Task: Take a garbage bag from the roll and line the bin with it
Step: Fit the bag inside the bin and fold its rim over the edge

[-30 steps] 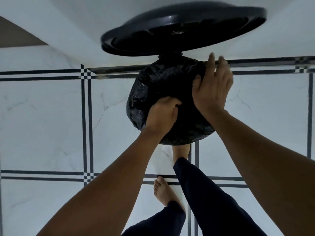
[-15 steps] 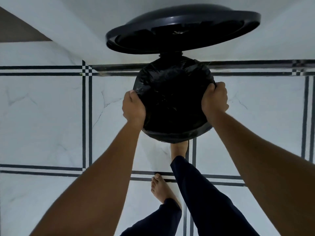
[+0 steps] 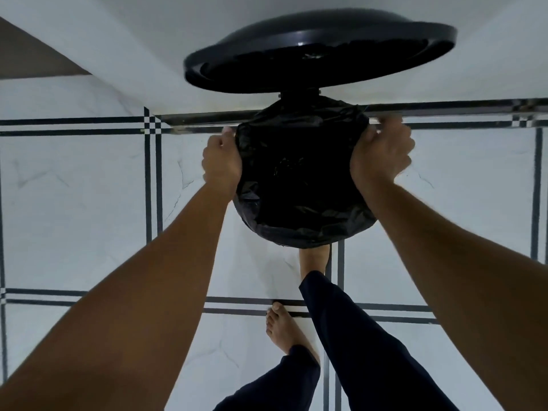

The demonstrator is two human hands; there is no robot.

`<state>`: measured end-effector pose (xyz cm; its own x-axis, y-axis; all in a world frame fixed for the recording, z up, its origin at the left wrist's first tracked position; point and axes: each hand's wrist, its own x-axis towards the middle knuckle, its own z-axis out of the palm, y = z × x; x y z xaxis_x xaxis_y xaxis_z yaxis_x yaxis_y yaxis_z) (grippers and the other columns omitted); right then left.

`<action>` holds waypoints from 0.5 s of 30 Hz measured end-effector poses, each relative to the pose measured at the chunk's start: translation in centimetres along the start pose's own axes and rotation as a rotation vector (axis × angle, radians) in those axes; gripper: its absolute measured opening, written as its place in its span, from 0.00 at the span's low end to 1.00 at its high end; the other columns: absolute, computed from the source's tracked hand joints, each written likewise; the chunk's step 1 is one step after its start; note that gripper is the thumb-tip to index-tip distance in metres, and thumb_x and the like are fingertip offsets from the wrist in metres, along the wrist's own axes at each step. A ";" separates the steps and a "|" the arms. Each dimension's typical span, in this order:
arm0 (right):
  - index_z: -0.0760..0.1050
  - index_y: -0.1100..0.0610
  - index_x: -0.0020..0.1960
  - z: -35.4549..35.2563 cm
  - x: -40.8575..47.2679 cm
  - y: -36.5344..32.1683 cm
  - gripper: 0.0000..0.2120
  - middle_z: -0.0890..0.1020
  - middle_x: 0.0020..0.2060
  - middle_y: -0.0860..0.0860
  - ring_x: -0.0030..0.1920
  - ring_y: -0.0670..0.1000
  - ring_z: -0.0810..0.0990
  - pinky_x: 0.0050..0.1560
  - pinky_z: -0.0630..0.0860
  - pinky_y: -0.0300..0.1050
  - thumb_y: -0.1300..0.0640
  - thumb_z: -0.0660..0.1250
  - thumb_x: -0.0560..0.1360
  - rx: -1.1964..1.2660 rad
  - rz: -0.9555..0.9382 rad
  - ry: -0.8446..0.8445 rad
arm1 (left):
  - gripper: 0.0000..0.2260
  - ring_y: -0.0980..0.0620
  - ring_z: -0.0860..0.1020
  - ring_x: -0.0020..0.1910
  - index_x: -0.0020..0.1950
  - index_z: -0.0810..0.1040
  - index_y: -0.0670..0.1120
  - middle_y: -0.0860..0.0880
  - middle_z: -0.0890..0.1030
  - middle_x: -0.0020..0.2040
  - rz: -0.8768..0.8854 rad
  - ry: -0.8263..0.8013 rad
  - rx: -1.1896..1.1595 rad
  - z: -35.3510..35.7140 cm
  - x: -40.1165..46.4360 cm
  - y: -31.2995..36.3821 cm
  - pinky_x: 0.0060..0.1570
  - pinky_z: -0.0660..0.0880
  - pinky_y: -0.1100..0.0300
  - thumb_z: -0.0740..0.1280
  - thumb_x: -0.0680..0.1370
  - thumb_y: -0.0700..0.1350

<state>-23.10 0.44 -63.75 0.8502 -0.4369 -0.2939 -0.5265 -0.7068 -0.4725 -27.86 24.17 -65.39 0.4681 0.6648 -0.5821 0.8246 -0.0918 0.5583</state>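
A round black bin stands on the floor below me, its black lid (image 3: 320, 51) raised open at the far side. A black garbage bag (image 3: 299, 179) covers the bin's mouth and is folded over its rim, hiding the bin body. My left hand (image 3: 221, 161) grips the bag at the left side of the rim. My right hand (image 3: 381, 154) grips the bag at the right side of the rim. The roll of bags is not in view.
The floor (image 3: 74, 209) is white marble tile with dark double lines. A white wall (image 3: 118, 40) rises just behind the bin. My right foot (image 3: 314, 256) is at the bin's base, apparently on its pedal; my left foot (image 3: 281, 330) stands nearer on the floor.
Both hands left the middle of the bag's top, spread to opposite sides of the rim, then slid a little farther back along it. The bag now lies flatter over the opening.
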 end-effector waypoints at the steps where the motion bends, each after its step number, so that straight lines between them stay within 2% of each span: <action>1: 0.70 0.53 0.71 -0.4 -1.1 0.1 0.18 0.74 0.67 0.53 0.69 0.57 0.69 0.65 0.65 0.55 0.56 0.57 0.81 0.040 0.056 0.064 | 0.23 0.43 0.79 0.58 0.61 0.78 0.45 0.45 0.82 0.58 -0.009 0.109 -0.014 -0.3 -0.9 -0.4 0.63 0.74 0.43 0.53 0.83 0.60; 3: 0.67 0.52 0.75 -1.2 -3.7 0.2 0.23 0.72 0.71 0.53 0.71 0.57 0.68 0.68 0.64 0.58 0.57 0.58 0.80 0.157 0.252 0.142 | 0.19 0.42 0.79 0.57 0.59 0.76 0.43 0.44 0.81 0.57 -0.082 0.273 -0.141 -0.3 -3.2 -1.5 0.60 0.75 0.46 0.55 0.84 0.55; 4: 0.65 0.52 0.76 -1.4 -5.0 0.2 0.24 0.71 0.72 0.53 0.72 0.57 0.68 0.69 0.64 0.59 0.57 0.57 0.81 0.211 0.371 0.147 | 0.18 0.41 0.79 0.56 0.59 0.76 0.41 0.44 0.81 0.57 -0.144 0.302 -0.218 0.0 -4.4 -2.2 0.58 0.76 0.47 0.57 0.83 0.53; 7: 0.65 0.54 0.76 -1.3 -7.8 0.5 0.23 0.72 0.71 0.56 0.70 0.59 0.70 0.67 0.67 0.57 0.53 0.53 0.82 0.436 0.705 0.074 | 0.17 0.40 0.81 0.56 0.60 0.78 0.40 0.43 0.82 0.57 -0.434 0.207 -0.517 1.1 -7.9 -3.5 0.60 0.78 0.44 0.58 0.82 0.50; 9: 0.65 0.57 0.76 -1.1 -8.3 0.9 0.23 0.71 0.71 0.57 0.69 0.60 0.71 0.65 0.68 0.54 0.52 0.51 0.83 0.510 0.804 -0.020 | 0.15 0.41 0.81 0.56 0.61 0.79 0.43 0.44 0.82 0.57 -0.599 0.096 -0.687 1.4 -9.2 -4.1 0.62 0.79 0.45 0.58 0.83 0.50; 11: 0.61 0.60 0.76 -1.1 -7.5 1.5 0.25 0.68 0.72 0.60 0.69 0.61 0.70 0.67 0.69 0.53 0.53 0.58 0.82 0.300 0.656 -0.218 | 0.16 0.41 0.82 0.54 0.61 0.80 0.45 0.44 0.84 0.56 -0.650 0.023 -0.762 1.3 -9.6 -4.9 0.57 0.81 0.47 0.59 0.81 0.51; 13: 0.57 0.63 0.77 -1.5 -6.3 2.2 0.34 0.68 0.71 0.61 0.70 0.60 0.71 0.68 0.71 0.48 0.55 0.70 0.78 0.020 0.519 -0.359 | 0.17 0.41 0.85 0.53 0.62 0.83 0.46 0.43 0.86 0.56 -0.612 -0.080 -0.811 0.9 -9.2 -5.7 0.53 0.83 0.47 0.60 0.80 0.50; 15: 0.59 0.65 0.76 -1.8 -5.5 3.0 0.35 0.70 0.69 0.60 0.69 0.57 0.72 0.68 0.71 0.44 0.52 0.70 0.78 -0.097 0.415 -0.328 | 0.18 0.41 0.85 0.56 0.64 0.83 0.46 0.43 0.86 0.58 -0.560 -0.151 -0.892 0.7 -8.6 -6.5 0.57 0.82 0.46 0.59 0.82 0.50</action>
<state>-29.36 -0.24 -62.09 0.5175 -0.5042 -0.6914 -0.8023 -0.5667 -0.1873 -37.02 18.52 -64.40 0.1791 0.3398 -0.9233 0.4322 0.8159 0.3841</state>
